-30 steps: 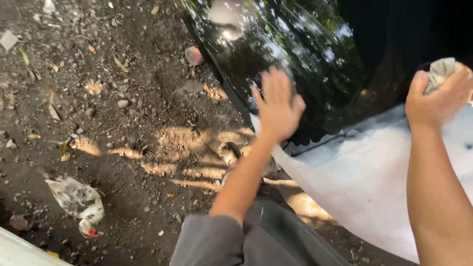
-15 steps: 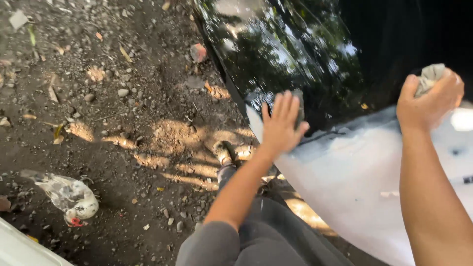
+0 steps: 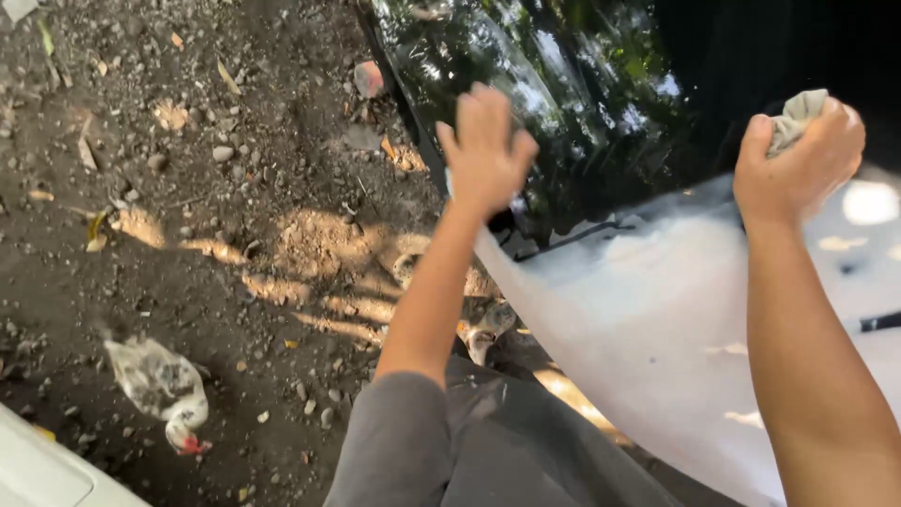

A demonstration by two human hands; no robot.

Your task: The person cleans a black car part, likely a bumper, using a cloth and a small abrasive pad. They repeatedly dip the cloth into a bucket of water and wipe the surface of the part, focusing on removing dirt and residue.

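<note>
Gripping a crumpled grey-beige rag (image 3: 796, 115), the right hand (image 3: 798, 160) is fisted around it, cloth poking out above the knuckles. Rag sits at the upper right of the view, right where the dark glossy glass (image 3: 563, 103) meets the white car panel (image 3: 676, 319). Fist looks pressed on or just over that seam; contact can't be confirmed

Left hand (image 3: 483, 150) is open, fingers together and stretched out, palm toward the glass near its lower left edge. Holds nothing. Whether the palm touches the glass is not clear, it's slightly blurred

Glass is black, reflecting trees and sky patches. White panel below it looks hazy, with a thin dark line (image 3: 572, 239) running along under the glass edge and a dark strip (image 3: 878, 322) at the far right

Grey sleeve or trouser fabric (image 3: 488, 441) fills the bottom centre. A worn shoe (image 3: 488, 324) shows just beyond it, beside the panel's lower edge

Ground (image 3: 188, 188) is dark dirt with pebbles, dry leaves, sun patches. A white-grey bird with red on its head (image 3: 164, 390) is at lower left, well apart from both hands. White object corner (image 3: 47, 474) at the bottom left edge
</note>
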